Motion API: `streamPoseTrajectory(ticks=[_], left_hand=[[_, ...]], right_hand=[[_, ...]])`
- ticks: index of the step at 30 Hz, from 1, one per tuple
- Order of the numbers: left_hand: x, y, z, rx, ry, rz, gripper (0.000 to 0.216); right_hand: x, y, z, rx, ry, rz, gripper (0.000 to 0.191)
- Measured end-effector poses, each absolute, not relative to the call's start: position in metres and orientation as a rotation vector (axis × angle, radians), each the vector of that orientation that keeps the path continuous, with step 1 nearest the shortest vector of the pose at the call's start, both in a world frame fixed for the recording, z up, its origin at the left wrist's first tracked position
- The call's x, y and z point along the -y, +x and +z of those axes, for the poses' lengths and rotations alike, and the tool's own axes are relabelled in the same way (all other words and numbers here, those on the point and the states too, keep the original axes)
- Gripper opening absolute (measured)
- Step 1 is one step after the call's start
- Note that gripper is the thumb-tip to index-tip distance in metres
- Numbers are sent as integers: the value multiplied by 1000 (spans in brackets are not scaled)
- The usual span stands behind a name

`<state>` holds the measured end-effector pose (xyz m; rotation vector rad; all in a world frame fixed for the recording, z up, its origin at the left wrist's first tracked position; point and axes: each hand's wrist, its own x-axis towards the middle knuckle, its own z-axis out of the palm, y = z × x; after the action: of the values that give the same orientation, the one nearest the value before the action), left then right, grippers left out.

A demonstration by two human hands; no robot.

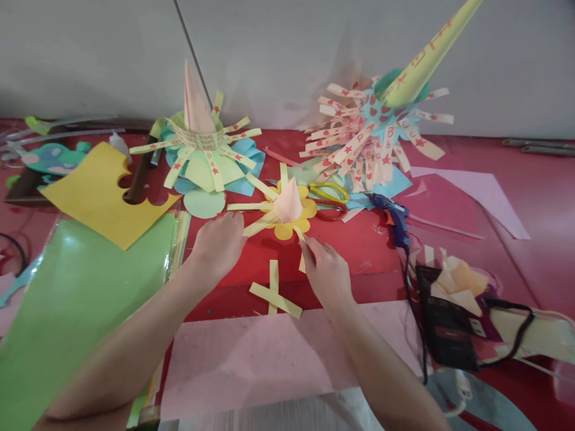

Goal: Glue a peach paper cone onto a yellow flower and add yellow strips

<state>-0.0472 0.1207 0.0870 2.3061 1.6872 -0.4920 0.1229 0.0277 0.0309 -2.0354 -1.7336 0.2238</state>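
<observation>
Left hand [218, 242], right hand [327, 272] at flower [287, 206] edge

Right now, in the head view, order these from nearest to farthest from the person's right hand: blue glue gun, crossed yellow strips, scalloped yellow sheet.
1. Crossed yellow strips: just left of the right hand, which pinches a single strip.
2. Blue glue gun: to its right, farther back.
3. Scalloped yellow sheet: far left, beyond the left hand.

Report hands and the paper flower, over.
Left hand flat on strips of the paper flower. Right hand pinching a yellow strip at its edge. Glue gun and scissors close beside.
</observation>
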Motion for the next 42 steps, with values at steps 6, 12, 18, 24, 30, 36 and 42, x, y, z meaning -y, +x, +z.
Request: streamPoseTrajectory(ticks=[6, 12, 18, 24, 30, 36, 42], left_hand=[[-122, -51, 80, -1626, 2313, -378, 12], [-122, -50, 83, -1647, 2237, -387, 14], [-127, -49, 79, -1643, 2095, -255, 21], [-132, -48, 68, -1478, 1950, -17, 19], [-124, -42, 65, -1383, 1979, 17, 8], [-121, -38, 65, -1452, 2013, -38, 6], [-115, -33, 75, -1582, 2226, 143, 15]], right_hand=[[-32, 133, 26, 1622, -1973, 335, 36], [-37, 138, 29, 1429, -1846, 612, 37], [-47, 138, 22, 1374, -1880, 582, 42], [-55, 141, 16, 1447, -1908, 444, 42], [-58, 145, 17, 1380, -1882, 540, 41], [-60, 150, 18, 1170, -1740, 607, 34], [-55, 150, 21, 928, -1560, 1007, 35]])
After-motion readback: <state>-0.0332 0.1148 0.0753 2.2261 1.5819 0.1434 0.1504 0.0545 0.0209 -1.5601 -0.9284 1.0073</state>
